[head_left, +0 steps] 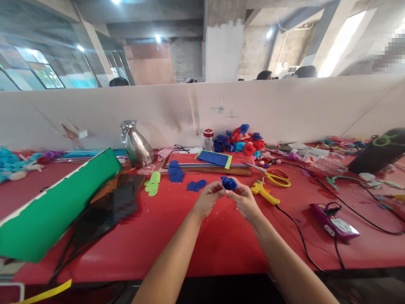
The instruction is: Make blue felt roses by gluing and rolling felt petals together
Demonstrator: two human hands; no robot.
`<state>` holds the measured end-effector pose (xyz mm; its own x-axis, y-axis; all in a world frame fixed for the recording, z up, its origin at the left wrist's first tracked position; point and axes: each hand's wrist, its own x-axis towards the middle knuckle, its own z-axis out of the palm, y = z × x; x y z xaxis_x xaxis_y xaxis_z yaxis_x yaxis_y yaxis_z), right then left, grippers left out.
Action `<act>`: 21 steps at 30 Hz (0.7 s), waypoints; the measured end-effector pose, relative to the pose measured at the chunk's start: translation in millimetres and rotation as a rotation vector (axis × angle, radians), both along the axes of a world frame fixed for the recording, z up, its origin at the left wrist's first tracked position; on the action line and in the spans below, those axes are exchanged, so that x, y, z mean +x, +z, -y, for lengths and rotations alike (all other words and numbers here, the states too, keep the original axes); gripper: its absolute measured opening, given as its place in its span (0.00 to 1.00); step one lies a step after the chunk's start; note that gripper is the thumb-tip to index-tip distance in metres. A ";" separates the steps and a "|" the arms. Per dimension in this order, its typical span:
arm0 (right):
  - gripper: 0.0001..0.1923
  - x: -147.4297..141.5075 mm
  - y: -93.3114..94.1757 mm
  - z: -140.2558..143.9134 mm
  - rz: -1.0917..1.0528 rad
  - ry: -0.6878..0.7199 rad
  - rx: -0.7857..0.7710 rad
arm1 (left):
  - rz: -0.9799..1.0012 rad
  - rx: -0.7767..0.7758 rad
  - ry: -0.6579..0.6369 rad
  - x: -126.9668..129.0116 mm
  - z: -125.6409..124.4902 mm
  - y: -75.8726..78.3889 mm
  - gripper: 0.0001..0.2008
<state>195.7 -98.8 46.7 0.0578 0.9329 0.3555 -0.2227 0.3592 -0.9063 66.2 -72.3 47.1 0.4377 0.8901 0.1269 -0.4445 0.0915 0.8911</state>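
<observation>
Between my two hands, above the red table (177, 249), is a dark blue artificial flower (228, 183) with curled petals. My left hand (209, 196) pinches it from the left side. From the right, the fingers of my right hand (243, 198) close on it as well. Blue cut petals (196, 185) lie just left of my left hand, with another blue stack (175, 172) behind them. Farther left are light green petals (153, 183). A yellow glue gun (265, 192) lies close to my right hand, and yellow-handled scissors (276, 179) rest behind it.
A heap of finished flowers (240, 141) and a red-lidded jar (208, 138) stand by the white partition (152, 105). A metal jug (136, 143) and a green panel (60, 207) are at left. Cords run from a purple power strip (335, 223) at right.
</observation>
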 end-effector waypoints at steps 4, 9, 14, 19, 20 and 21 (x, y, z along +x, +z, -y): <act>0.11 -5.0 5.4 18.8 0.046 0.019 0.017 | -0.022 0.009 0.053 -7.4 19.0 -1.4 0.16; 0.13 -21.1 -7.1 39.7 -0.005 0.023 -0.051 | -0.058 0.036 0.205 -16.3 46.4 -19.8 0.13; 0.13 -30.4 -15.1 58.6 -0.013 0.007 -0.049 | -0.049 0.066 0.327 -17.4 73.1 -23.9 0.10; 0.12 -34.6 -9.9 75.0 0.022 -0.019 -0.015 | -0.022 0.054 0.367 -18.0 92.9 -18.1 0.12; 0.12 -35.7 -8.9 77.9 0.025 -0.028 -0.012 | -0.020 0.058 0.368 -18.2 96.3 -17.7 0.12; 0.12 -36.9 -8.2 80.7 0.021 -0.036 -0.016 | -0.022 0.065 0.368 -18.3 99.7 -17.6 0.13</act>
<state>158.8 -179.5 38.5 0.0841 0.9358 0.3425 -0.1904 0.3524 -0.9163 47.9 -172.1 29.5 0.0929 0.9789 0.1822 -0.4179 -0.1277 0.8995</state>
